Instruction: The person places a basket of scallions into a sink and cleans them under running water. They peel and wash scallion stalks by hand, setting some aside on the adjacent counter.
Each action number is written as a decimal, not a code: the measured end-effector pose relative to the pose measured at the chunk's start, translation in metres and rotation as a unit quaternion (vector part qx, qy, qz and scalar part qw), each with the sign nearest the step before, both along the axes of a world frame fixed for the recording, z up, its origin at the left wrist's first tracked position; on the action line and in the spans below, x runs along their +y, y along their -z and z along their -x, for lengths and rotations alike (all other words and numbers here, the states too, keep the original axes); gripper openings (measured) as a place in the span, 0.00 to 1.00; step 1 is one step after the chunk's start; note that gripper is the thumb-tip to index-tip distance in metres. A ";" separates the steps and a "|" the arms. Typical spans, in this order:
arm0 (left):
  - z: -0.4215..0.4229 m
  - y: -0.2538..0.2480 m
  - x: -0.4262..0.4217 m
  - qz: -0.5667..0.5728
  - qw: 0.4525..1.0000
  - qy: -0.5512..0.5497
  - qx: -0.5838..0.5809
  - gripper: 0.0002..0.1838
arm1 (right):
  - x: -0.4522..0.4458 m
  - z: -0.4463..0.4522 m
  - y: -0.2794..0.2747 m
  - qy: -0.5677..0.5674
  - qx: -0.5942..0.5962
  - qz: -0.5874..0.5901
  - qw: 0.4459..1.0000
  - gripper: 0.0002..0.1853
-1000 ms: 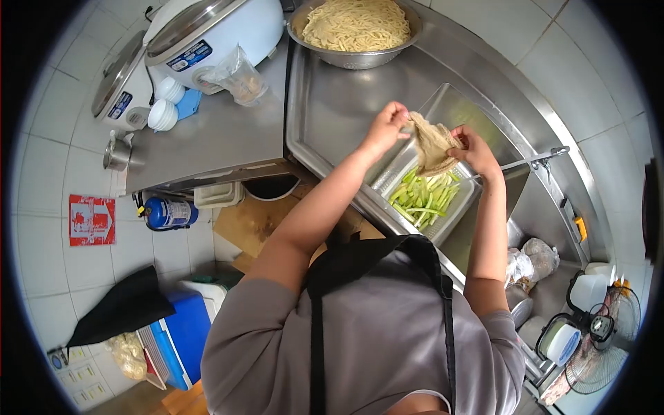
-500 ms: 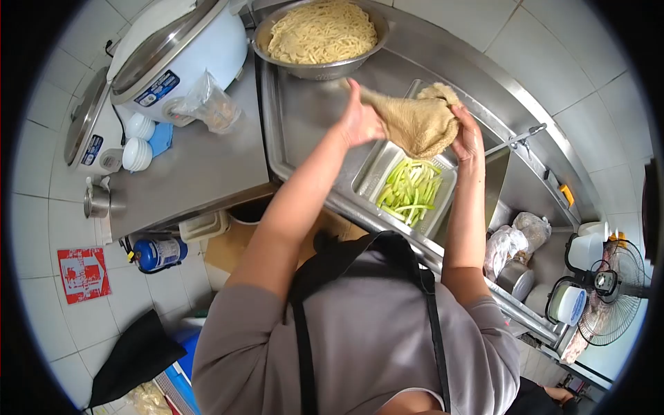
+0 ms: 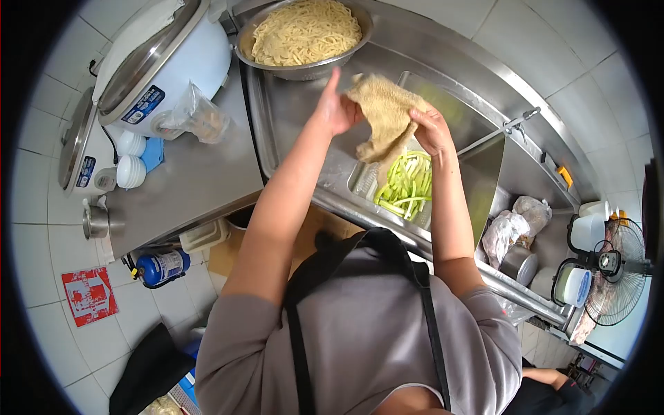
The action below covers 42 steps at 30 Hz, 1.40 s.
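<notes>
Hanging between both hands, a tan cloth is held above a tray of cut green vegetable strips, part of which is screened by it. The right side of the cloth is gripped by the closed fingers of the right hand. The left hand is positioned at the opposite edge, with its thumb extended upward; whether the cloth is also pinched by its fingers cannot be told, as the contact is poorly shown.

Beyond the left hand, a metal bowl heaped with noodles is set on a metal drainboard. On the tabletop to the left, a large lidded cooker is noted, with a clear plastic bag and stacked white bowls placed near it. Below, a blue fire extinguisher is found by the tiled wall. To the right, a fan is observed.
</notes>
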<state>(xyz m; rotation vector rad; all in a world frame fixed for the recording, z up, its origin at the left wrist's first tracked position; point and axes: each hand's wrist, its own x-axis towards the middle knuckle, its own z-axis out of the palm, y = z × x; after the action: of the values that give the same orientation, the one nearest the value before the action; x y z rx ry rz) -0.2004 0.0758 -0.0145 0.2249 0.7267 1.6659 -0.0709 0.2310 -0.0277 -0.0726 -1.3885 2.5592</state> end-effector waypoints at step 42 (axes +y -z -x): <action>-0.011 0.024 -0.257 0.380 0.770 -0.305 0.413 0.15 | -0.117 0.014 0.112 -0.229 0.165 -0.764 0.580 0.22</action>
<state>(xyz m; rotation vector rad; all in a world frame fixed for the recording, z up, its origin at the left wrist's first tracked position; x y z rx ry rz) -0.1895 -0.1816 -0.0381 0.1297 2.2834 1.6632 -0.0849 0.1137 -0.1394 1.0468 -2.9882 0.5603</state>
